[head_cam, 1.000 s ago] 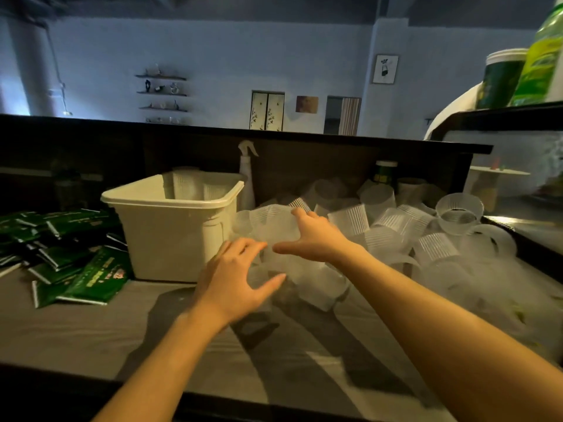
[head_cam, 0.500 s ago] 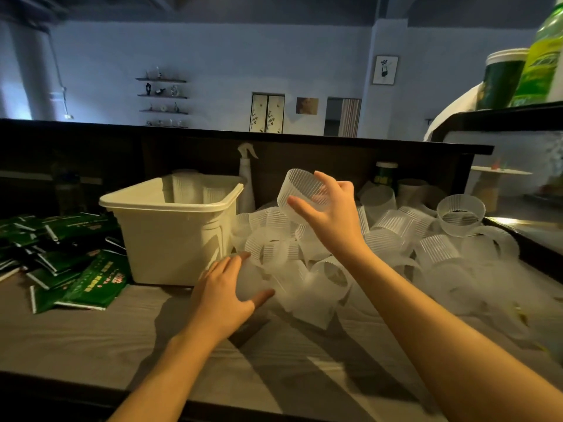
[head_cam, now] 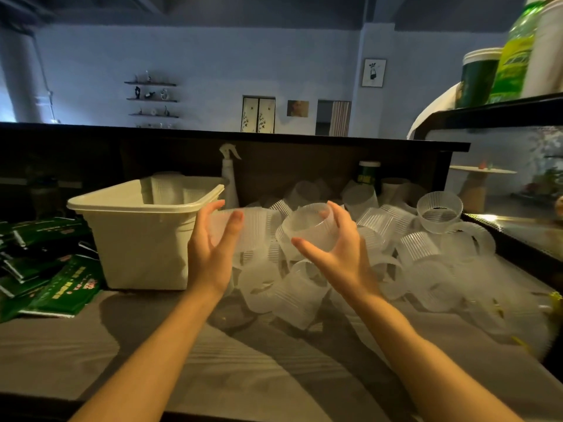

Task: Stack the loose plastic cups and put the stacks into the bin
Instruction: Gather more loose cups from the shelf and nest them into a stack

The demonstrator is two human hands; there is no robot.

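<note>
At mid-frame, each hand grips one cup, left hand (head_cam: 213, 248) holding its cup (head_cam: 243, 229) and right hand (head_cam: 338, 251) its own cup (head_cam: 307, 229); nesting them comes next.

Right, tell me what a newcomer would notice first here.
A big heap of loose clear cups sprawls across the counter's right half. In front of it, the left hand and right hand each hold a cup. Left of them stands a cream bin with cup stacks inside.
</note>
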